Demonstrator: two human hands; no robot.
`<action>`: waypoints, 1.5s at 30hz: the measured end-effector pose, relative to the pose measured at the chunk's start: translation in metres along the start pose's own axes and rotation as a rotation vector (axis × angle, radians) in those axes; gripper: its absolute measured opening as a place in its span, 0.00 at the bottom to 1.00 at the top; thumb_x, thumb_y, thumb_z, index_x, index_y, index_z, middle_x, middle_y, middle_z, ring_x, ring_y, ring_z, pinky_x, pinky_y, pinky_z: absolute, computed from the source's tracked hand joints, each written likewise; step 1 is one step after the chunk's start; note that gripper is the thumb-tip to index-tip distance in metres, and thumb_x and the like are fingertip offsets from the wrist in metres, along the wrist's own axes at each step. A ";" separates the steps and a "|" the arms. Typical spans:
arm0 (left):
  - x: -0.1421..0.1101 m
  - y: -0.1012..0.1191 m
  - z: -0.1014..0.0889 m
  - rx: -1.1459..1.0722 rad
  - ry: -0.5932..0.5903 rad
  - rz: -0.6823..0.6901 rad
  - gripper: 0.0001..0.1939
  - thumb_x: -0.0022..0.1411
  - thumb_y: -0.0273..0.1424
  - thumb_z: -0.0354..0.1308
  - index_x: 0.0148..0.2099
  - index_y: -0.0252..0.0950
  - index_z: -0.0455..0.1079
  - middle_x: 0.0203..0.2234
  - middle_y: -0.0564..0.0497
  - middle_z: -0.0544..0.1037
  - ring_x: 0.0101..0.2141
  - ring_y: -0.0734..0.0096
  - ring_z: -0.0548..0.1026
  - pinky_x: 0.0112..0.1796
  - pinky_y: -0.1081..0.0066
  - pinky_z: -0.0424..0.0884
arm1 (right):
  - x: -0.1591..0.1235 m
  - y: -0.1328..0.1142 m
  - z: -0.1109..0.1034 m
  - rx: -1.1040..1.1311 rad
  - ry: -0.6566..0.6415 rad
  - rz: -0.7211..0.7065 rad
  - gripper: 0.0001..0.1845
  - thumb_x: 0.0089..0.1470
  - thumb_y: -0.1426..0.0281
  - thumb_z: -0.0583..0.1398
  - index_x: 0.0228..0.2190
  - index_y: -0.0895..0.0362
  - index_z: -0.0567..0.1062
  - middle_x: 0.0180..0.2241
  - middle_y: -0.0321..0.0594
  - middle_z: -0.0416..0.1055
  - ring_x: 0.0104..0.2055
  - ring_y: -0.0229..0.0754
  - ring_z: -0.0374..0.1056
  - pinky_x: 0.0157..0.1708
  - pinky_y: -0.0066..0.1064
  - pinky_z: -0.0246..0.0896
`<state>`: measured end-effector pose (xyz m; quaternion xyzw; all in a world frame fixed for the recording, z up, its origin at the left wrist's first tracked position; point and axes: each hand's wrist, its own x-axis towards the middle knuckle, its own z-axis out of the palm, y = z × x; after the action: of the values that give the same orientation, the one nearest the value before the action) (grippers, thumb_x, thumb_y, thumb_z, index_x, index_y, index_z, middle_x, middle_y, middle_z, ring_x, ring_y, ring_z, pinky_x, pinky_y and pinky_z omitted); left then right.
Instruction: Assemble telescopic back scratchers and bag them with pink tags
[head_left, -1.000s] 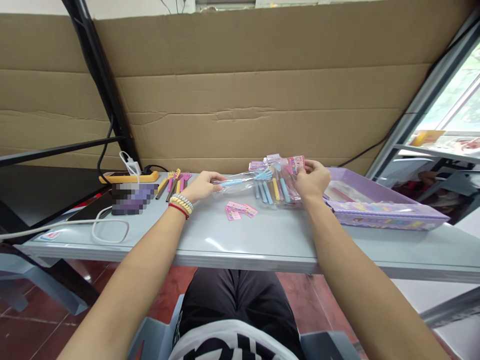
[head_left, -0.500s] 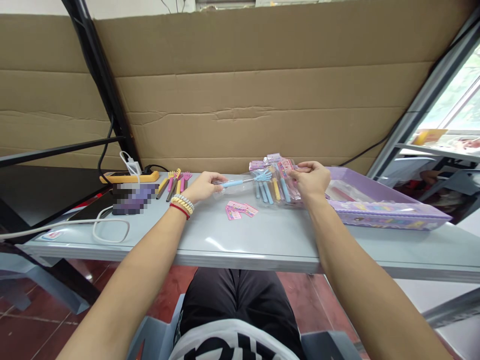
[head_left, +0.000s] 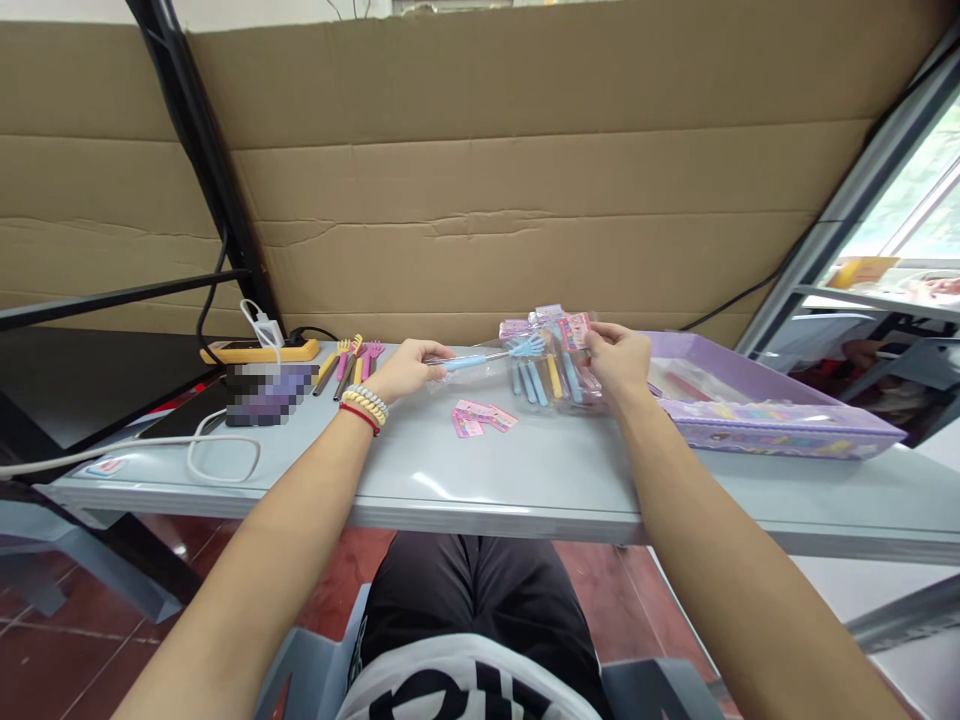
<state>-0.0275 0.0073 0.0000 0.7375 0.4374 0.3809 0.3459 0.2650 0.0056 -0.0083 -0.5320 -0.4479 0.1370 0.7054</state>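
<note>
My left hand (head_left: pixel 405 368) is closed on the handle end of a blue hand-shaped back scratcher (head_left: pixel 487 358), held low over the grey table (head_left: pixel 525 480). The scratcher's blue claw points right, toward my right hand (head_left: pixel 619 360). That hand pinches a pink header card (head_left: pixel 576 328) on a clear packet at the top of a pile of bagged scratchers (head_left: pixel 544 375), blue and yellow handles showing through the plastic. Several loose pink cards (head_left: pixel 480 418) lie on the table just in front of both hands.
A purple tray (head_left: pixel 757 425) sits at the right of the pile. Loose yellow and pink scratchers (head_left: pixel 351 362) lie left of my left hand, beside an orange power strip (head_left: pixel 259 351) with a white charger and cable (head_left: pixel 217 455). A cardboard wall (head_left: pixel 480 200) backs the table.
My right hand has shifted slightly left and re-pinched the pink card at the top of the pile. My left hand and the blue scratcher have barely moved.
</note>
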 end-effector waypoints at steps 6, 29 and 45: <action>-0.002 0.004 0.001 0.004 0.005 -0.032 0.16 0.48 0.23 0.61 0.42 0.31 0.74 0.28 0.50 0.77 0.28 0.73 0.72 0.36 0.67 0.70 | -0.003 -0.007 -0.002 0.049 -0.013 0.069 0.11 0.30 0.75 0.66 0.24 0.61 0.77 0.22 0.39 0.73 0.21 0.37 0.65 0.15 0.26 0.63; 0.000 -0.002 0.000 -0.066 -0.048 -0.003 0.17 0.47 0.25 0.62 0.43 0.31 0.73 0.28 0.51 0.76 0.27 0.74 0.71 0.35 0.69 0.68 | -0.003 -0.007 0.002 0.107 -0.116 0.116 0.10 0.36 0.71 0.66 0.26 0.61 0.74 0.24 0.36 0.70 0.23 0.33 0.62 0.19 0.23 0.56; 0.004 -0.014 0.014 -0.300 -0.141 -0.125 0.31 0.47 0.23 0.62 0.55 0.34 0.60 0.27 0.56 0.70 0.27 0.78 0.68 0.31 0.73 0.62 | -0.017 -0.001 0.016 -0.203 0.035 -0.327 0.12 0.43 0.68 0.61 0.32 0.59 0.68 0.33 0.42 0.69 0.35 0.42 0.65 0.41 0.37 0.62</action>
<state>-0.0189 0.0138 -0.0170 0.6738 0.3952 0.3671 0.5050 0.2427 0.0038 -0.0152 -0.5230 -0.5275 -0.0349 0.6686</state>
